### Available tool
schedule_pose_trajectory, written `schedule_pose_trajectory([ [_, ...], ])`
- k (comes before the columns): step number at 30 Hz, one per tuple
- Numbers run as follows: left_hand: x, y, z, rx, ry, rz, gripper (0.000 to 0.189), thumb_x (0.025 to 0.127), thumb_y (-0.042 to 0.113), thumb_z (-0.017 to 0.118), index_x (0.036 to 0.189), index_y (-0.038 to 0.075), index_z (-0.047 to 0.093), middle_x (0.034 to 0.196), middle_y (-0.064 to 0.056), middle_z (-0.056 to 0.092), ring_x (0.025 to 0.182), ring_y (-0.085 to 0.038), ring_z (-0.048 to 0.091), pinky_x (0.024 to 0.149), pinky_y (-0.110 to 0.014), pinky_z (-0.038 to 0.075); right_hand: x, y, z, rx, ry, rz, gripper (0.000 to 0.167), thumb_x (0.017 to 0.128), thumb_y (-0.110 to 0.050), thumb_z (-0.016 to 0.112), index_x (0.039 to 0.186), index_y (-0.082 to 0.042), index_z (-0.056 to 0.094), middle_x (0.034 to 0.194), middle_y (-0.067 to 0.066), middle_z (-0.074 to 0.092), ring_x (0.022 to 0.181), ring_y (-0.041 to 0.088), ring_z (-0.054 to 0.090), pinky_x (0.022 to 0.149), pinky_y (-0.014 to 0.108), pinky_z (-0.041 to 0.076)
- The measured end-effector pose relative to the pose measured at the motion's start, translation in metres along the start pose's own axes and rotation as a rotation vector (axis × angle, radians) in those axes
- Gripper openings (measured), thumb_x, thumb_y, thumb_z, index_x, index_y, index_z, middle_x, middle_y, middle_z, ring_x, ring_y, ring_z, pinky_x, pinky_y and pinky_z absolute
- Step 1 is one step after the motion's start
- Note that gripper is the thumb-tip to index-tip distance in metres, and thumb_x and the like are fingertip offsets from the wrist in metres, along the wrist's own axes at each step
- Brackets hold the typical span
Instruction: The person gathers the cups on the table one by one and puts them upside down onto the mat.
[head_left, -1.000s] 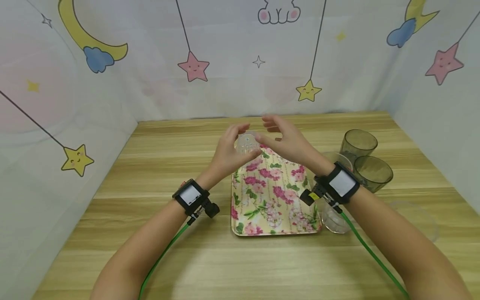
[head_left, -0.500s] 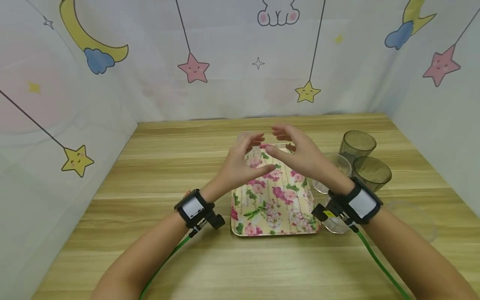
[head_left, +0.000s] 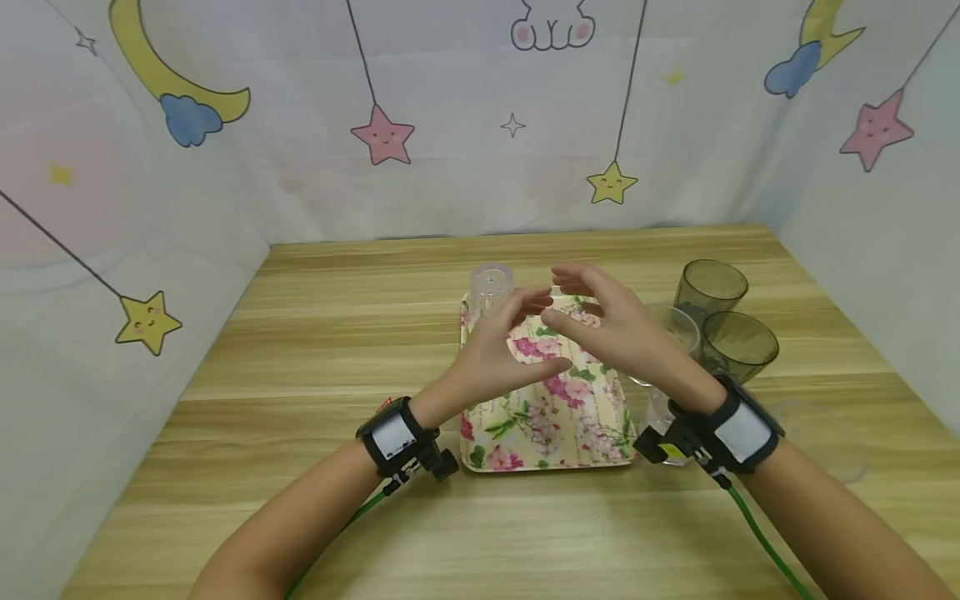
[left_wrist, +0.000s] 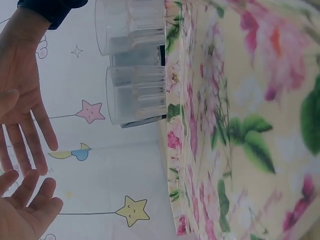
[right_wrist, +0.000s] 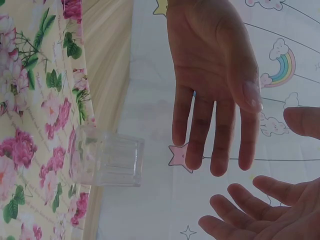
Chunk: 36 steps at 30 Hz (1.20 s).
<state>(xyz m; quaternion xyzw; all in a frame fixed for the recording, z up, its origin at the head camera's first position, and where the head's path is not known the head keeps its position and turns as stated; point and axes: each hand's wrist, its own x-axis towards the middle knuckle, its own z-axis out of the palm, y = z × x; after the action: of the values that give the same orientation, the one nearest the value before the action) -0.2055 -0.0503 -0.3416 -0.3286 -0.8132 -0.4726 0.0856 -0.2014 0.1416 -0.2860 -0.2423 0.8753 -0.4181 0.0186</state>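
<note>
"What is held?"

"Nothing: the left hand (head_left: 491, 357) and right hand (head_left: 618, 325) are seen loosely spread, fingers slightly bent, above the floral tray (head_left: 551, 429)."

"And the clear tumbler (head_left: 491, 280)?"

"It is set on the tray's far left corner. Judged light, stiff and slippery, perhaps breakable, it is best gripped round its side wall."

"How is it pointed?"

"Its long axis is aligned vertically, the mouth apparently turned down."
</note>
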Motion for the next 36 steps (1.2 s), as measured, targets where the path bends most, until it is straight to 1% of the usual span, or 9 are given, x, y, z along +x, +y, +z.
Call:
schedule_pose_trajectory([
  [3,-0.002,0.002,0.003,0.002,-0.007,0.02,0.082,0.077,0.03,0.08,0.144,0.012,0.037,0.14,-0.004,0.052,0.13,-0.015,0.05,0.114,-0.029,0.041,-0.003,0.001,-0.001,0.015,0.008,0.004,0.059,0.096,-0.033,0.057,0.146,-0.014,0.034,0.151,0.013,0.039,0.139,0.032,0.039,0.116,0.054,0.034],
  [6,-0.003,0.005,0.007,0.008,-0.013,0.027,0.081,0.077,0.03,0.08,0.144,0.012,0.038,0.14,-0.003,0.051,0.129,-0.014,0.05,0.113,-0.028,0.042,-0.007,0.001,-0.002,0.02,0.017,0.015,0.059,0.096,-0.032,0.057,0.147,-0.014,0.034,0.151,0.013,0.04,0.139,0.032,0.04,0.116,0.055,0.033],
  [11,-0.005,0.007,0.013,0.027,-0.023,0.049,0.08,0.077,0.03,0.08,0.143,0.011,0.04,0.136,-0.002,0.054,0.125,-0.014,0.051,0.11,-0.028,0.044,-0.013,0.004,-0.004,0.011,0.031,0.04,0.059,0.095,-0.034,0.058,0.146,-0.015,0.034,0.151,0.013,0.04,0.138,0.032,0.04,0.117,0.055,0.033],
  [13,-0.006,0.009,0.016,0.025,-0.031,0.055,0.08,0.077,0.031,0.08,0.143,0.011,0.04,0.136,-0.002,0.054,0.125,-0.014,0.052,0.11,-0.03,0.045,-0.015,0.005,-0.005,0.008,0.03,0.052,0.06,0.095,-0.036,0.058,0.146,-0.014,0.034,0.151,0.013,0.04,0.138,0.032,0.04,0.117,0.055,0.032],
  [20,-0.011,0.013,0.023,-0.003,-0.055,0.04,0.081,0.077,0.032,0.079,0.145,0.015,0.038,0.138,-0.002,0.053,0.127,-0.014,0.051,0.111,-0.03,0.044,-0.022,0.01,-0.006,0.004,0.051,0.058,0.062,0.095,-0.035,0.058,0.146,-0.01,0.034,0.148,0.015,0.042,0.137,0.034,0.04,0.116,0.056,0.033],
  [23,-0.013,0.014,0.027,-0.008,-0.06,0.047,0.082,0.077,0.032,0.079,0.145,0.016,0.037,0.138,-0.002,0.052,0.127,-0.014,0.05,0.11,-0.03,0.044,-0.025,0.014,-0.006,0.004,0.059,0.057,0.061,0.095,-0.034,0.058,0.145,-0.008,0.035,0.147,0.015,0.043,0.136,0.034,0.041,0.115,0.058,0.033],
  [30,-0.016,0.014,0.035,0.068,-0.052,0.094,0.083,0.076,0.034,0.08,0.144,0.013,0.038,0.135,-0.002,0.054,0.124,-0.014,0.052,0.107,-0.028,0.046,-0.034,0.022,-0.008,-0.011,0.074,0.057,0.059,0.096,-0.032,0.058,0.145,-0.009,0.036,0.146,0.018,0.043,0.135,0.036,0.042,0.114,0.059,0.034],
  [36,-0.016,0.017,0.041,0.046,-0.055,0.12,0.084,0.076,0.034,0.08,0.145,0.015,0.036,0.135,-0.003,0.054,0.124,-0.014,0.052,0.108,-0.026,0.046,-0.042,0.029,-0.01,-0.031,0.092,0.083,0.06,0.095,-0.035,0.058,0.145,-0.01,0.036,0.145,0.017,0.045,0.134,0.035,0.043,0.113,0.058,0.036],
])
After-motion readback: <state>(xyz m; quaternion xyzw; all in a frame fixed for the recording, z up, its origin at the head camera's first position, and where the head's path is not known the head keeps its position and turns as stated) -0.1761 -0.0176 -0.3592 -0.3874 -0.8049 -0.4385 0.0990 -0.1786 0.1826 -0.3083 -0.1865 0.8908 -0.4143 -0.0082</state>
